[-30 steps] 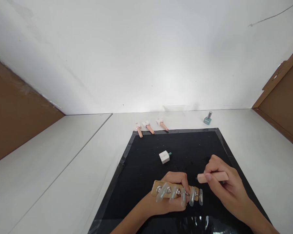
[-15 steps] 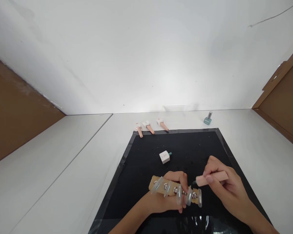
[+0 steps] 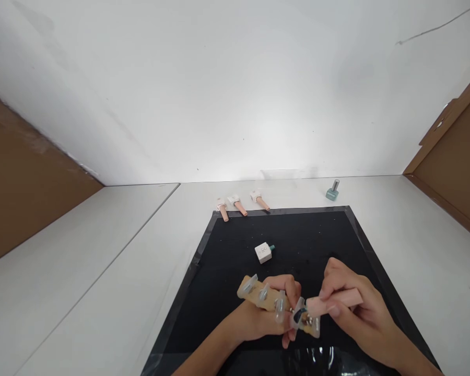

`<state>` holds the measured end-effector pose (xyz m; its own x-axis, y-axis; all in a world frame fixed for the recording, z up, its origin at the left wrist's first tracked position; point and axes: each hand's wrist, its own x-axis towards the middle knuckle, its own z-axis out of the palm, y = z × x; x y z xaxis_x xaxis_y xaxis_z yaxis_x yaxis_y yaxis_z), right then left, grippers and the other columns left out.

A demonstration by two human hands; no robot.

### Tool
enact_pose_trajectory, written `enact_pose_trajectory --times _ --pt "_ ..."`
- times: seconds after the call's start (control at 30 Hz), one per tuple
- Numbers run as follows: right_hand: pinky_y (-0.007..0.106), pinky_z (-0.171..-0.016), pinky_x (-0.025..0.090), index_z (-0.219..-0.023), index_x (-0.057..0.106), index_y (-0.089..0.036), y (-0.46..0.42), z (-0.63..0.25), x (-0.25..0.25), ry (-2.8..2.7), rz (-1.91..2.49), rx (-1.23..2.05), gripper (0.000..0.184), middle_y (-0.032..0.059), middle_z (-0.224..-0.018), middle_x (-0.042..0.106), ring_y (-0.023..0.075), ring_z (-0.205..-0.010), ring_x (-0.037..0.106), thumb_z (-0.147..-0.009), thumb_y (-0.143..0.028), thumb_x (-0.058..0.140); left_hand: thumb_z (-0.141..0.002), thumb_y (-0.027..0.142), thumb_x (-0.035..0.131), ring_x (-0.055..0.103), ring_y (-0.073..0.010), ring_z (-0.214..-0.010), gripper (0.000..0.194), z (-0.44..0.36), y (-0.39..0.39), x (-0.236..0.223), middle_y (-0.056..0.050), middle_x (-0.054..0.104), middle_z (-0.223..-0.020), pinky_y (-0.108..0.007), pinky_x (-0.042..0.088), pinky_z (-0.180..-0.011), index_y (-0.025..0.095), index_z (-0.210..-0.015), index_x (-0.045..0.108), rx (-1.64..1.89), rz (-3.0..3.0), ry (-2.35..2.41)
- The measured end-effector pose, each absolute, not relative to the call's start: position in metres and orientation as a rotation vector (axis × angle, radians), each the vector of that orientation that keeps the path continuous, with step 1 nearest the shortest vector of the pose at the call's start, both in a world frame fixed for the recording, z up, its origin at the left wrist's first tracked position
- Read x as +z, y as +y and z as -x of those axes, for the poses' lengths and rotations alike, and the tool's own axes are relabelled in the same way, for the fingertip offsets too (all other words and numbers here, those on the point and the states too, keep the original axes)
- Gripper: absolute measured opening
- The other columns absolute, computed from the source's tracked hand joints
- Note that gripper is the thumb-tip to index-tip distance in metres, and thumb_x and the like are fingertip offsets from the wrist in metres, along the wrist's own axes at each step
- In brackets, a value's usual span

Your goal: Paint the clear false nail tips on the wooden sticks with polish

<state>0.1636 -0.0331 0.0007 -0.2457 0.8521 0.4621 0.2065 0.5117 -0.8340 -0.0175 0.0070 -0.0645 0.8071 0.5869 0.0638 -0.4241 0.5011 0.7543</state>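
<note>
My left hand (image 3: 266, 316) grips a tan nail tip stand (image 3: 254, 292) that carries several clear false nails (image 3: 281, 307) in a row. In my right hand (image 3: 360, 308) is the pink cap of a nail polish brush (image 3: 335, 302), held between thumb and fingers. The brush end reaches the false nail (image 3: 298, 313) near the stand's right end, where dark green polish shows. Beyond my hands an uncapped white polish bottle (image 3: 263, 253) lies on its side on the black mat, its green neck pointing right.
Three white bottles with pink caps (image 3: 239, 206) lie along the far left edge of the black mat (image 3: 227, 245). A teal bottle with a silver cap (image 3: 332, 191) is at the back right. Brown cardboard panels (image 3: 454, 167) flank the white table, and a white wall rises behind.
My right hand has moved slightly down and left, bringing the brush onto a false nail. My left hand has tilted the stand, and dark green colour now shows on that nail.
</note>
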Motion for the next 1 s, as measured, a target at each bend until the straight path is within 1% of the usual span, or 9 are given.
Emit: enact_pose_trajectory --times 0.17,0.23,0.33,0.43,0.6,0.7,0.83,1.0 --pt "0.024 -0.047 0.032 -0.079 0.056 -0.024 -0.035 -0.168 -0.007 -1.682 1.050 0.733 0.019 -0.0016 -0.065 0.050 0.0135 -0.054 0.042 -0.095 -0.032 0.049 -0.070 0.017 0.077 0.060 -0.0064 -0.048 0.025 0.017 0.004 -0.069 0.002 0.057 -0.066 -0.012 0.049 -0.038 0.013 -0.068 0.053 0.627 -0.806 0.151" --pt "0.024 -0.048 0.034 -0.079 0.056 -0.025 -0.036 -0.169 -0.009 -1.634 1.069 0.717 0.018 -0.0020 -0.065 0.050 0.0136 -0.055 0.043 -0.095 -0.030 0.049 -0.070 0.019 0.078 0.060 -0.0068 -0.048 0.025 0.017 0.003 -0.071 0.002 0.057 -0.066 -0.012 0.049 -0.038 0.013 -0.068 0.053 0.623 -0.778 0.120" --pt "0.024 -0.051 0.037 -0.086 0.058 -0.027 -0.037 -0.170 -0.011 -1.583 0.977 0.763 0.015 -0.0019 -0.068 0.050 0.0143 -0.059 0.046 -0.095 -0.037 0.050 -0.068 0.023 0.079 0.060 -0.0075 -0.047 0.028 0.018 0.003 -0.071 0.002 0.056 -0.066 -0.013 0.048 -0.037 0.014 -0.069 0.053 0.620 -0.726 0.134" --pt "0.024 -0.053 0.038 -0.087 0.059 -0.028 -0.037 -0.168 -0.010 -1.593 0.848 0.894 0.020 -0.0014 -0.067 0.051 0.0155 -0.062 0.046 -0.093 -0.045 0.050 -0.067 0.022 0.081 0.060 -0.0081 -0.047 0.029 0.019 0.004 -0.070 0.003 0.056 -0.065 -0.013 0.048 -0.036 0.014 -0.070 0.053 0.607 -0.704 0.151" --pt "0.025 -0.054 0.038 -0.088 0.060 -0.029 -0.034 -0.164 -0.008 -1.626 0.775 0.998 0.022 -0.0016 -0.064 0.050 0.0159 -0.062 0.044 -0.092 -0.048 0.049 -0.065 0.020 0.082 0.061 -0.0083 -0.048 0.028 0.017 0.005 -0.070 0.001 0.058 -0.066 -0.013 0.049 -0.037 0.013 -0.070 0.055 0.561 -0.698 0.126" --pt "0.024 -0.053 0.036 -0.090 0.059 -0.029 -0.034 -0.163 -0.008 -1.668 0.795 0.959 0.020 -0.0018 -0.064 0.051 0.0157 -0.061 0.043 -0.094 -0.045 0.048 -0.064 0.021 0.082 0.061 -0.0083 -0.048 0.028 0.016 0.006 -0.071 0.000 0.060 -0.066 -0.013 0.049 -0.037 0.013 -0.069 0.056 0.541 -0.695 0.119" --pt "0.024 -0.051 0.035 -0.088 0.057 -0.028 -0.033 -0.166 -0.008 -1.707 0.867 0.892 0.019 -0.0014 -0.066 0.053 0.0152 -0.060 0.042 -0.096 -0.041 0.046 -0.065 0.024 0.082 0.060 -0.0081 -0.048 0.029 0.016 0.005 -0.072 0.000 0.060 -0.066 -0.013 0.049 -0.037 0.013 -0.070 0.056 0.542 -0.712 0.121" --pt "0.024 -0.053 0.037 -0.088 0.057 -0.027 -0.034 -0.172 -0.011 -1.668 0.942 0.810 0.013 -0.0012 -0.070 0.053 0.0147 -0.063 0.046 -0.095 -0.035 0.050 -0.066 0.023 0.081 0.059 -0.0070 -0.046 0.027 0.018 0.004 -0.076 0.001 0.059 -0.064 -0.013 0.049 -0.037 0.012 -0.071 0.056 0.550 -0.715 0.108"
